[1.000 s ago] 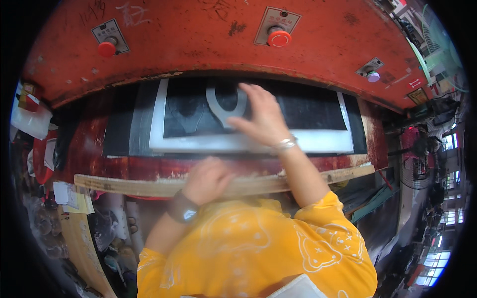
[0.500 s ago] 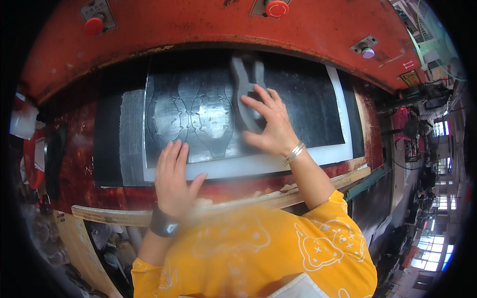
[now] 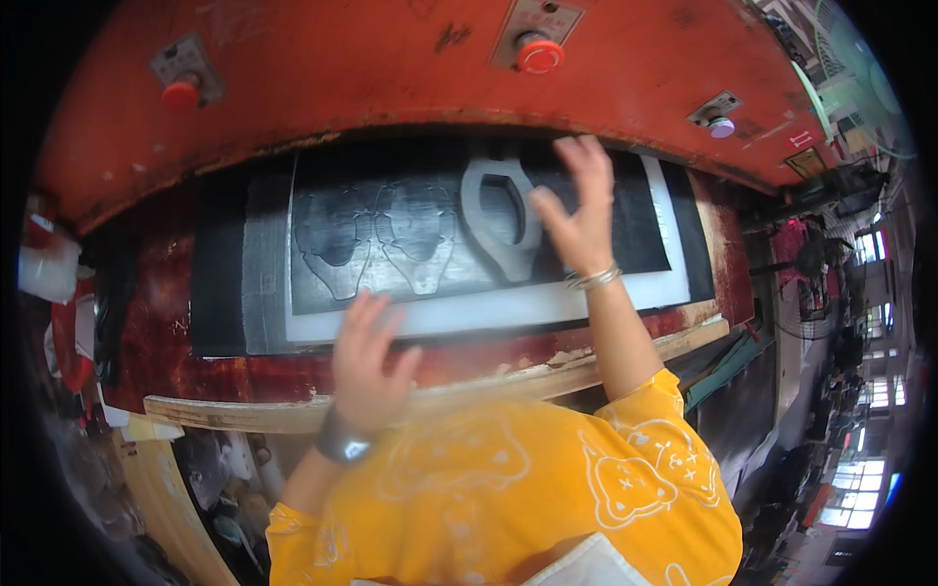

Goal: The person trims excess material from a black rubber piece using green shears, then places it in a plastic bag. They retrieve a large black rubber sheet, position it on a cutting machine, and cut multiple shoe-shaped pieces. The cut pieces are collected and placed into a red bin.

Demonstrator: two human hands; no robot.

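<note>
A grey cutting die (image 3: 478,225), a closed outline with a wide oval opening, lies on a black sheet (image 3: 616,234). To its right my right hand (image 3: 584,210) is raised with fingers stretched and thumb apart, holding nothing. The thumb is close to the die's right edge; whether they touch I cannot tell. Left of the die, two similar cut outlines (image 3: 422,271) show side by side in the sheet. My left hand (image 3: 369,356), smeared by motion, has its fingers spread near the front edge of the white board (image 3: 459,317) under the sheet, with nothing in it.
A red machine body (image 3: 362,68) spans the far side, with red push buttons (image 3: 539,55) and a pale one (image 3: 721,127). A wooden strip (image 3: 244,414) edges the worn red table (image 3: 161,313) in front of me. A standing fan (image 3: 809,259) is at the right.
My right hand has come off the die and moved up and right. The die now sits lower in view and sharper. My left hand has shifted right and toward me, off the sheet.
</note>
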